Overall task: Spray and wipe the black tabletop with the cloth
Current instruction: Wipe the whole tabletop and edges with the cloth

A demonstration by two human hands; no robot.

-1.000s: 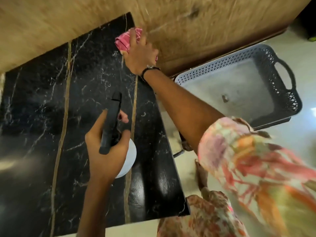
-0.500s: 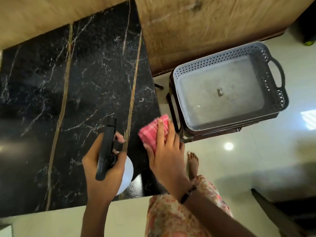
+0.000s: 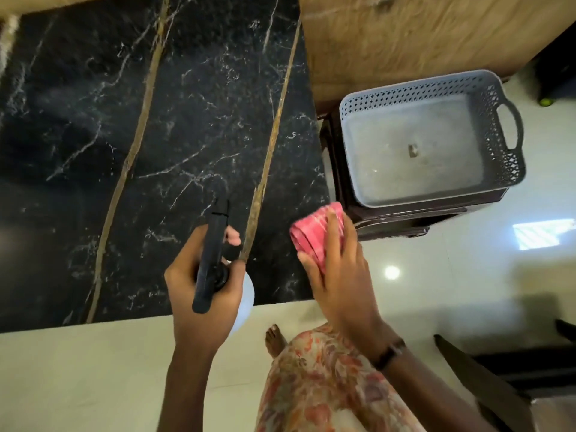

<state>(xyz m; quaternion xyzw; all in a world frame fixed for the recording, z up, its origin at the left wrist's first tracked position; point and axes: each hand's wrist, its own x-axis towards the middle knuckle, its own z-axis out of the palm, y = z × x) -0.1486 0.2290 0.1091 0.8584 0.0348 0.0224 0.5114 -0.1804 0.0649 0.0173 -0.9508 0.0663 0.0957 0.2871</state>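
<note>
Over tabletop, sprayer nozzle pointing away

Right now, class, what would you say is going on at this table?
A person is cleaning a black tabletop with gold veins. The left hand holds a spray bottle, its nozzle aimed across the top. The right hand holds a folded pink cloth at the table's right edge. An empty grey basket sits on a dark stool beside the table.

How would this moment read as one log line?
left hand: holds spray bottle | right hand: pink cloth at tabletop corner | basket: beside
</note>
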